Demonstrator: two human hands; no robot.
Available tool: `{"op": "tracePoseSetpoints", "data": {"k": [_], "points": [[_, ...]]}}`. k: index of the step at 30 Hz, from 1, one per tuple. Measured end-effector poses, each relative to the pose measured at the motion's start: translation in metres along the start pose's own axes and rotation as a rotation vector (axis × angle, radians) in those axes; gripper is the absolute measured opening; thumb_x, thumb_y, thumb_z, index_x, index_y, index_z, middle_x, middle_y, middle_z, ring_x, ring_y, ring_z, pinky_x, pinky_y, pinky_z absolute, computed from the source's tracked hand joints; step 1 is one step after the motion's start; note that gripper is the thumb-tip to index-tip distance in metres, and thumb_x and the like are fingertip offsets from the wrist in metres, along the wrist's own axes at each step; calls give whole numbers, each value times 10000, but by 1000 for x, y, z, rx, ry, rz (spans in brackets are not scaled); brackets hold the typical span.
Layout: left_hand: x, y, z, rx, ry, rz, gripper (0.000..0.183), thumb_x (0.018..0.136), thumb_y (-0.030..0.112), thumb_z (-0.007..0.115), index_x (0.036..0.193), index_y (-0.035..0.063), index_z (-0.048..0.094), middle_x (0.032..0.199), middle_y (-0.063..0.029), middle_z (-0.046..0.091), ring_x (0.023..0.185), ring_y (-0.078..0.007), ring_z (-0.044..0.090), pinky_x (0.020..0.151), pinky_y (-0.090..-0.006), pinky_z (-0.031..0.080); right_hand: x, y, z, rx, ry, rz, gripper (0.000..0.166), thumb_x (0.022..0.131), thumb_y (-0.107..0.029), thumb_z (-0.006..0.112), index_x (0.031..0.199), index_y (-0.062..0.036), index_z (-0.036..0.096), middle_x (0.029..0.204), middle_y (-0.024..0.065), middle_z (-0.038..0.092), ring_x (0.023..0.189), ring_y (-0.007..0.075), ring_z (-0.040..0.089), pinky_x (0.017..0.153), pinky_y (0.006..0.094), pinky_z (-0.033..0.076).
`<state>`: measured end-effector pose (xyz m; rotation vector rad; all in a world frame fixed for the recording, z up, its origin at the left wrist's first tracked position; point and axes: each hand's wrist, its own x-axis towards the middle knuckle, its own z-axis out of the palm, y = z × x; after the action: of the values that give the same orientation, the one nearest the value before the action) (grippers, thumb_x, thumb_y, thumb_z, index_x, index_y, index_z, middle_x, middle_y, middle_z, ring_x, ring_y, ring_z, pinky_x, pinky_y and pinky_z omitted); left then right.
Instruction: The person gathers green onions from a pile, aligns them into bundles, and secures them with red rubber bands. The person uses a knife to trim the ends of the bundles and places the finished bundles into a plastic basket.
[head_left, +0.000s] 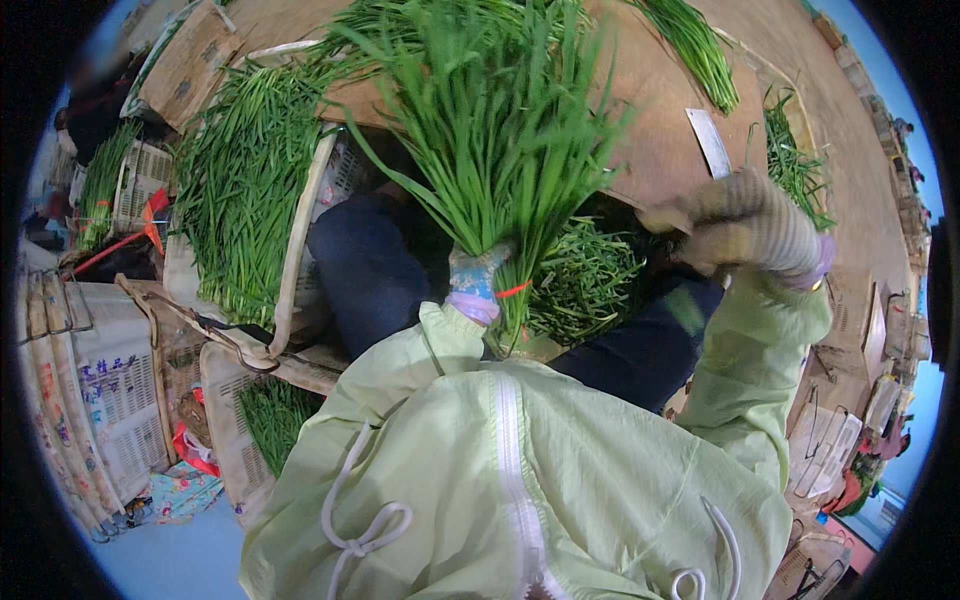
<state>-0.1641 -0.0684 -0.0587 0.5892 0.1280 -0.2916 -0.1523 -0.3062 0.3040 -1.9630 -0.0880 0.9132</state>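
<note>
A thick bunch of long green leaves, apparently garlic chives (487, 157), stands fanned upward in front of my chest. My left hand (478, 279), in a blue patterned glove, is shut around its lower stems. A red band (514, 290) circles the stems just beside that hand. To the right my right hand (739, 221), in a striped knit glove, is raised near the edge of the wooden board (652, 154); motion blurs its fingers, so any small thing in them cannot be made out. A flat metal strip (707, 142) lies on the board just beyond it.
Loose chives fill a plastic crate (296, 247) on the left. Trimmed leaves (589, 281) are heaped between my knees. Another chive bundle (694, 56) lies on the board's far right. Stacked white crates (120, 405) stand at lower left, near a red-handled tool (112, 253).
</note>
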Motion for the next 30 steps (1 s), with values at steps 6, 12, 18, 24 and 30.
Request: {"op": "tracePoseSetpoints", "data": {"k": [6, 12, 18, 24, 30], "points": [[17, 6, 17, -556, 223, -249, 524, 836, 386, 339, 1164, -10, 446, 1192, -244, 435, 1060, -411, 447, 892, -546, 356, 90, 29, 34, -584, 907, -705, 325, 758, -192, 580, 1064, -90, 544, 814, 174, 595, 736, 307, 583, 613, 357, 449], [7, -11, -25, -291, 337, -169, 499, 845, 339, 366, 1178, -29, 419, 1224, -297, 372, 1087, -477, 384, 913, -586, 317, 137, 9, 39, -920, 853, -491, 251, 741, -211, 591, 972, -113, 598, 814, 134, 602, 746, 296, 574, 623, 356, 446], [-8, -4, 2, -109, 374, -138, 402, 784, 116, 456, 1157, -23, 402, 1137, -244, 421, 1002, -382, 444, 844, -502, 390, 115, -4, -7, 157, 566, -314, 193, 763, -199, 529, 898, -88, 611, 667, 47, 590, 512, 139, 544, 457, 235, 403], [-37, 12, 6, 230, 287, -92, 376, 742, 44, 517, 1106, -15, 445, 1067, -202, 482, 924, -325, 497, 799, -443, 434, 174, -21, 20, -810, 879, -712, 302, 736, -219, 558, 1022, -121, 569, 870, 126, 614, 767, 296, 594, 648, 391, 473], [-51, 18, 11, 274, 254, -110, 368, 699, -29, 578, 1055, -7, 487, 998, -161, 542, 845, -268, 549, 753, -384, 479, 189, -18, 22, -893, 826, -578, 268, 746, -212, 547, 973, -77, 594, 803, 128, 624, 725, 248, 610, 599, 356, 484]]}}
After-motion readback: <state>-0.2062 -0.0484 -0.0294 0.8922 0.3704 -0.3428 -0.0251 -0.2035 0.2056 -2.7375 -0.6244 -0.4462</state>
